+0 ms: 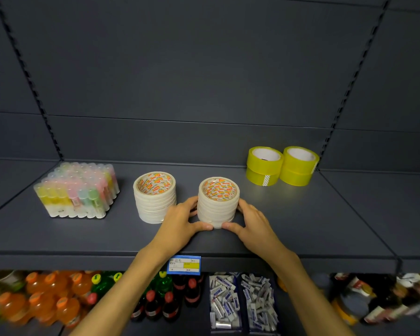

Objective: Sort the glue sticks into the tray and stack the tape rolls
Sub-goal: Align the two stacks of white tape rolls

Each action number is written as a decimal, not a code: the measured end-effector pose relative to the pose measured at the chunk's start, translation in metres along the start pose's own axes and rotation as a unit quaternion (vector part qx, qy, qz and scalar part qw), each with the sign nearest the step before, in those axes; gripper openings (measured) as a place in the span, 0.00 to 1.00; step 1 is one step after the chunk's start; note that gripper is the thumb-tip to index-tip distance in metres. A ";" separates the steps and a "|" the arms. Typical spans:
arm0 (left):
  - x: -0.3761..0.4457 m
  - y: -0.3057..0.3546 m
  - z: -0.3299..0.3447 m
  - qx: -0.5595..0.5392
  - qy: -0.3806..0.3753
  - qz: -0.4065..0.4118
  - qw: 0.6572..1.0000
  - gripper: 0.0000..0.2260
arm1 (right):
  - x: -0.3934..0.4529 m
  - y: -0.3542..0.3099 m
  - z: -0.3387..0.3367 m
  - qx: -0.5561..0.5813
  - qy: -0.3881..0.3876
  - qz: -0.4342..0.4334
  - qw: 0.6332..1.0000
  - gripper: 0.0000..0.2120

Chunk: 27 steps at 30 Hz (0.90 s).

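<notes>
Dark grey metal shelf (301, 226): bare stretch along the front edge, widest at the right, in front of the two stacks of yellow-green translucent tape rolls (281, 166), which sit near the back panel. Open run between those and the right-hand stack of white tape rolls (218, 202). That stack is flanked by the left hand (180, 223) and right hand (252, 223), thumbs at its base, closing off both sides. Narrow gap to the left-hand stack of white tape rolls (155, 197); left hand fills it. Further gap before the clear tray of pastel glue sticks (77, 190) at far left. Overhead unobstructed.
</notes>
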<state>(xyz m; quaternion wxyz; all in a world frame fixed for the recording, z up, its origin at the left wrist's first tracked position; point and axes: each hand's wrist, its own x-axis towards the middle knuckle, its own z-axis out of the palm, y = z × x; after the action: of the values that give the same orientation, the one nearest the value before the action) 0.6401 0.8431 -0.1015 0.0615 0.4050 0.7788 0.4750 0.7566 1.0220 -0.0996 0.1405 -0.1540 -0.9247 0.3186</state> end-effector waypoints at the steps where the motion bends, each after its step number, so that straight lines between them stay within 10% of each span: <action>1: 0.000 -0.001 0.000 0.002 0.003 0.000 1.000 0.33 | 0.000 0.001 0.000 -0.008 0.002 -0.002 1.000 0.32; 17: -0.005 0.001 -0.005 -0.056 -0.045 0.007 0.997 0.32 | -0.008 -0.005 -0.007 0.064 -0.008 -0.010 0.998 0.39; 27: -0.003 0.005 -0.002 -0.054 -0.021 -0.018 0.998 0.22 | -0.010 -0.009 -0.008 0.075 0.000 -0.019 0.997 0.25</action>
<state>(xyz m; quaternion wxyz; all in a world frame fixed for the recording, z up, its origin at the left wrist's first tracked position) 0.6439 0.8405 -0.0977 0.1085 0.3970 0.7578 0.5063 0.7674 1.0158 -0.0893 0.1576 -0.1257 -0.9010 0.3842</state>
